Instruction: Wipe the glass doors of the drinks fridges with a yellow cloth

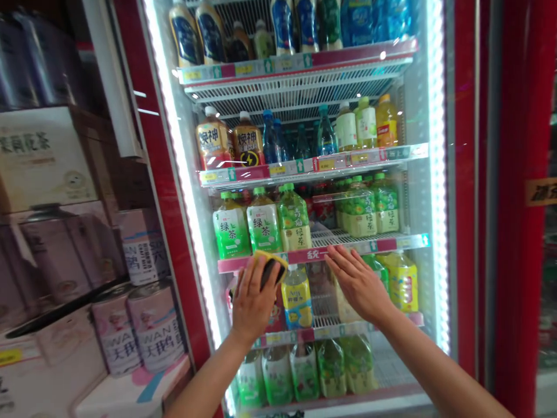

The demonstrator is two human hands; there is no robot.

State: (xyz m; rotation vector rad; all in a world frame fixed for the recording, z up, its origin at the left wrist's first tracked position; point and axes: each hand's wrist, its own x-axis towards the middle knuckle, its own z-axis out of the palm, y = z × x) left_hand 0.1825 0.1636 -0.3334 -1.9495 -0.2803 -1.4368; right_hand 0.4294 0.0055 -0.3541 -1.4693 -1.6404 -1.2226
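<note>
At the red drinks fridge, the left hand is clamping a yellow sponge, and the right hand is spreading open beside it.

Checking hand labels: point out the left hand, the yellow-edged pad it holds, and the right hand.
left hand [253, 305]: head view, on the back of the hand.
yellow-edged pad [270, 270]: head view, on its dark face.
right hand [359, 283]: head view, on the back of the hand.

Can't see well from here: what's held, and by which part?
The left hand grips a yellow, dark-faced sponge by its lower end; the open right hand holds nothing.
</note>
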